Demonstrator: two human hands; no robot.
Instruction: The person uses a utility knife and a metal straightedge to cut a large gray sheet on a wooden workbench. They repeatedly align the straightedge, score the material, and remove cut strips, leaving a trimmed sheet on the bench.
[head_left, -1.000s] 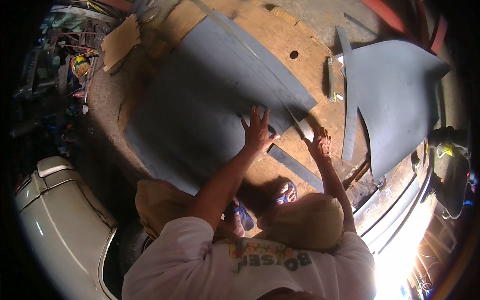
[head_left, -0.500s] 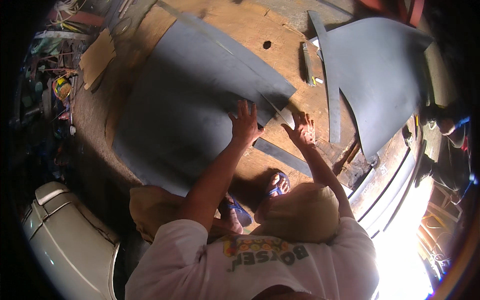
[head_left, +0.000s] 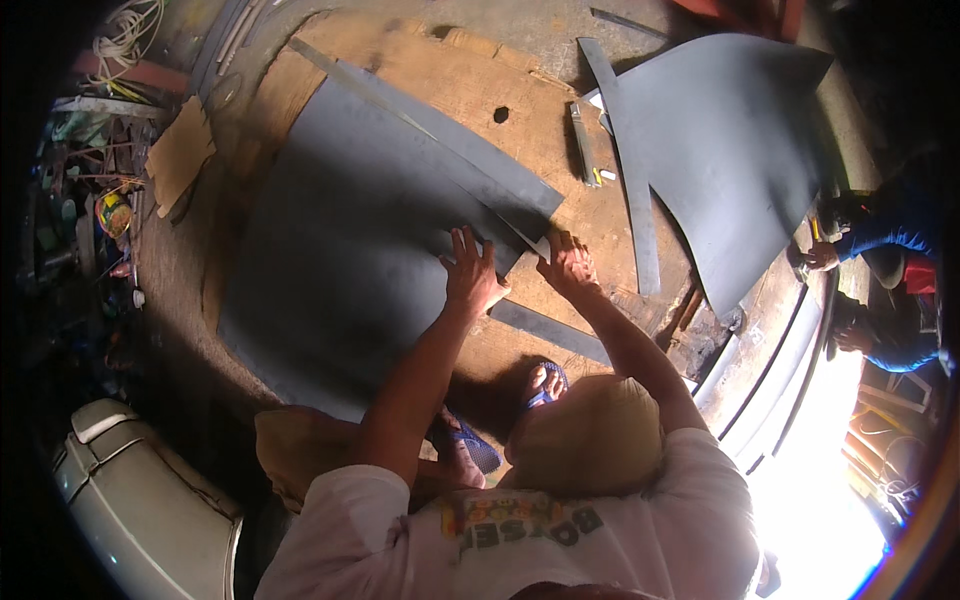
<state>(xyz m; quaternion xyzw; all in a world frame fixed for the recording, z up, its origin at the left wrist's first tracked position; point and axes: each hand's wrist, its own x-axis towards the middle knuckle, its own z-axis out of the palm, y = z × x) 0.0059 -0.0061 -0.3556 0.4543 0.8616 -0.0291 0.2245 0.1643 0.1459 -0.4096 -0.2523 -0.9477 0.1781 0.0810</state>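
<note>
A large dark grey flexible sheet [head_left: 320,220] lies on a brown board in front of me. Across its far part runs a long thin metal strip [head_left: 360,87], with a band of grey sheet showing beyond it. My left hand [head_left: 470,278] rests on the sheet near its right edge, fingers spread and the thumb toward the right. At the strip's near end, my right hand [head_left: 570,265] has its fingers bent together over the tip; the fingers' undersides are hidden. A narrow grey strip [head_left: 550,332] lies between my hands and my sandalled feet.
To the right lie another grey sheet [head_left: 725,150], a long flat strip [head_left: 628,170] and a slim metal tool [head_left: 582,145]. A co-worker's hand [head_left: 822,257] shows at the far right. Clutter lines the left side, with a pale vehicle panel [head_left: 140,500] at lower left.
My right hand has gone from spread fingers to fingers closed over the strip's end. My left hand stays flat on the sheet. A co-worker's blue-sleeved arm shows more at the right.
</note>
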